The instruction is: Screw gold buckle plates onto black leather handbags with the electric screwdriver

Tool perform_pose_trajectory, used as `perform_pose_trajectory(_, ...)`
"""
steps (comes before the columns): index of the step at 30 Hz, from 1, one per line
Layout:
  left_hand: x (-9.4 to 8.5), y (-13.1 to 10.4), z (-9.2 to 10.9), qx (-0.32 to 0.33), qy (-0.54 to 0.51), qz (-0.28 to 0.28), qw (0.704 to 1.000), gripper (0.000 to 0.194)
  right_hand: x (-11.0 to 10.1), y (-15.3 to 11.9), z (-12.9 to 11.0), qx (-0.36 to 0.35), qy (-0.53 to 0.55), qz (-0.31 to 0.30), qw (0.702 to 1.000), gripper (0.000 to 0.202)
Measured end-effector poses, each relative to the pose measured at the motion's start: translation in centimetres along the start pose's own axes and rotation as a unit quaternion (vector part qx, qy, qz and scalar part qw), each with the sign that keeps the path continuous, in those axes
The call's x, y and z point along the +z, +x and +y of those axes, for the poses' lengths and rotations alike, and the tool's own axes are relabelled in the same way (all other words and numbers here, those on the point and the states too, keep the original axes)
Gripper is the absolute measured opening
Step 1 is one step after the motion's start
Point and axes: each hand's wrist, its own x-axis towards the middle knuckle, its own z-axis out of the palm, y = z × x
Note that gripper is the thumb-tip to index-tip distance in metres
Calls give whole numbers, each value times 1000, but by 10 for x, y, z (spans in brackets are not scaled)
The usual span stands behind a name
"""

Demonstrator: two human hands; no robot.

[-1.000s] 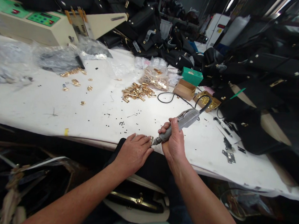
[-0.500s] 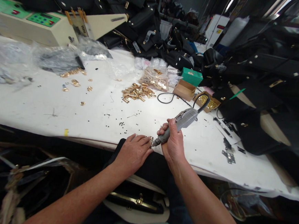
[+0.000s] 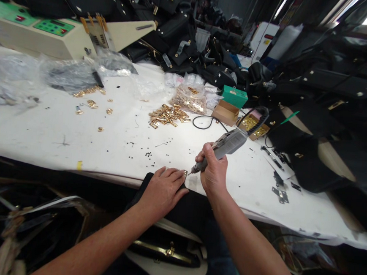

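My right hand (image 3: 215, 169) is wrapped round a grey corded electric screwdriver (image 3: 230, 142), its bit pointing down and left. The tip stands just right of a small gold metal fitting (image 3: 185, 173), apparently a little clear of it. My left hand (image 3: 163, 187) lies flat with fingers stretched out on a black bag flap (image 3: 187, 207) at the table's front edge. Its fingertips reach the gold fitting and partly cover it. Below, the open bag (image 3: 175, 273) shows a pale lining and a black pocket with a gold zip (image 3: 149, 247).
A heap of gold fittings (image 3: 168, 115) and scattered black screws (image 3: 148, 154) lie on the white table (image 3: 59, 140). Behind are a brown box (image 3: 226, 112), a box of brass-coloured bits (image 3: 254, 125) and a cream machine (image 3: 58, 38). Black bags (image 3: 332, 136) crowd the right side.
My right hand has drawn the screwdriver slightly up and right, so its bit has come away from the gold fitting. My left hand stays on the flap, its thumb a little lower.
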Motion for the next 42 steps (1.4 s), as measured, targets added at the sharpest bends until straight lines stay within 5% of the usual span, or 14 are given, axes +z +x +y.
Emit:
perform_pose_trajectory(11,0,1,0,-3,1,-20,1000,35,4,5,23,10,-95,-34,995,38)
perform_pose_trajectory(25,0,2,0,-9,-3,-21,1000,35,12,4,16,-20,-254,-152,955,26)
perform_pose_trajectory(42,-1,1,1,-6,0,-11,1000,34,6,10,12,-2,-180,-222,958,36)
